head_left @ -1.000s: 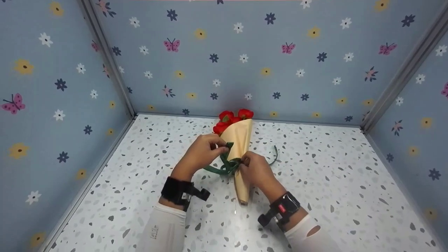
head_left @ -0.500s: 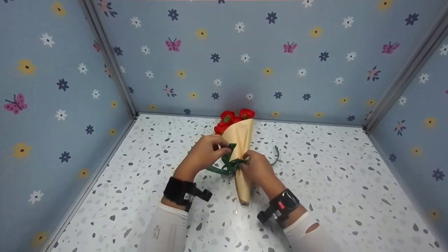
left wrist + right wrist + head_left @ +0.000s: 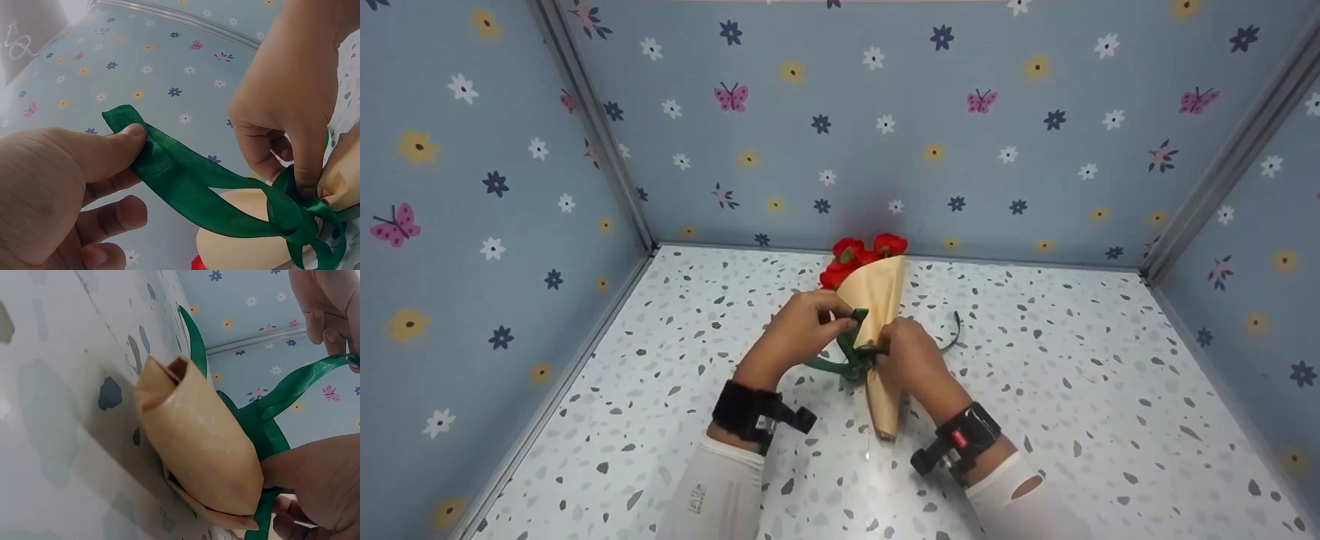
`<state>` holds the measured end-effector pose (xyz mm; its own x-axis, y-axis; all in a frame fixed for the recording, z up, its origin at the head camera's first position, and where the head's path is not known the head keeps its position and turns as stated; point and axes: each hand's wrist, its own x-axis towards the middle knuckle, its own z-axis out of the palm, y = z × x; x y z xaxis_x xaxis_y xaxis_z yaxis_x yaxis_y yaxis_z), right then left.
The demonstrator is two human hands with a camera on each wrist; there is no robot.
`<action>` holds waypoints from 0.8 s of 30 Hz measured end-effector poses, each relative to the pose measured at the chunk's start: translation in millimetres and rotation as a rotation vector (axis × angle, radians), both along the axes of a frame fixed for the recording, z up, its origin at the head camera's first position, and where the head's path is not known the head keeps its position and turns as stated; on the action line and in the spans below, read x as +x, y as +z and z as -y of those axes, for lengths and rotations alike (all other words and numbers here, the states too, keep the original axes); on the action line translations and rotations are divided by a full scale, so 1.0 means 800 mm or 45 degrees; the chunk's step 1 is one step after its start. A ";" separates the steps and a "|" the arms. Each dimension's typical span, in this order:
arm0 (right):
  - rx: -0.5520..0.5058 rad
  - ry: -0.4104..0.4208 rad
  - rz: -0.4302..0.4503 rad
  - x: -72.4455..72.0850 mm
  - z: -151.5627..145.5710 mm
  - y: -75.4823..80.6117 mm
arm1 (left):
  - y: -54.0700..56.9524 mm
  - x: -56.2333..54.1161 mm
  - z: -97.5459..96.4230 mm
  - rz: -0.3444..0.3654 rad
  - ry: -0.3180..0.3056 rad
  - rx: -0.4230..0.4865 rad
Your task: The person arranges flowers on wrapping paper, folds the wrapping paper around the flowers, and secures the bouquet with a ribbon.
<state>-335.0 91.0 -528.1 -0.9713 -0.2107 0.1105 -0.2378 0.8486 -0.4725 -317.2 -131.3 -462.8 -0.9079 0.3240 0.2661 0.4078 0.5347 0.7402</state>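
A bouquet of red artificial flowers [image 3: 848, 253] in cream wrapping paper [image 3: 877, 292] lies on the speckled table, its blooms toward the back wall. Green satin ribbon [image 3: 191, 194] is looped and knotted around the narrow part of the paper. Between thumb and forefinger, my left hand [image 3: 802, 330] pinches a doubled length of this ribbon, pulled up and left from the knot [image 3: 298, 222]. My right hand [image 3: 913, 364] pinches ribbon right at the knot, beside the paper; its fingertips are partly hidden. Close up in the right wrist view is the wrapped stem end [image 3: 197, 439].
One ribbon tail [image 3: 954, 330] curls out on the tabletop to the right, another green strand [image 3: 826, 365] to the left. Blue flower-patterned panels [image 3: 885, 150] stand behind and on both sides of the white speckled table [image 3: 1072, 390].
My right fingers have shifted slightly at the knot, and the ribbon around them looks more gathered. The left hand keeps its pinch almost in place. The bouquet stays lying where it was.
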 end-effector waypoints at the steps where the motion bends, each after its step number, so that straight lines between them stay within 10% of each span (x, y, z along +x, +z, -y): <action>1: 0.003 0.017 -0.012 0.000 -0.001 0.000 | 0.000 0.000 0.000 0.002 0.001 0.000; 24: 0.162 0.249 -0.435 -0.004 -0.015 -0.019 | -0.003 0.001 -0.004 -0.015 -0.025 -0.006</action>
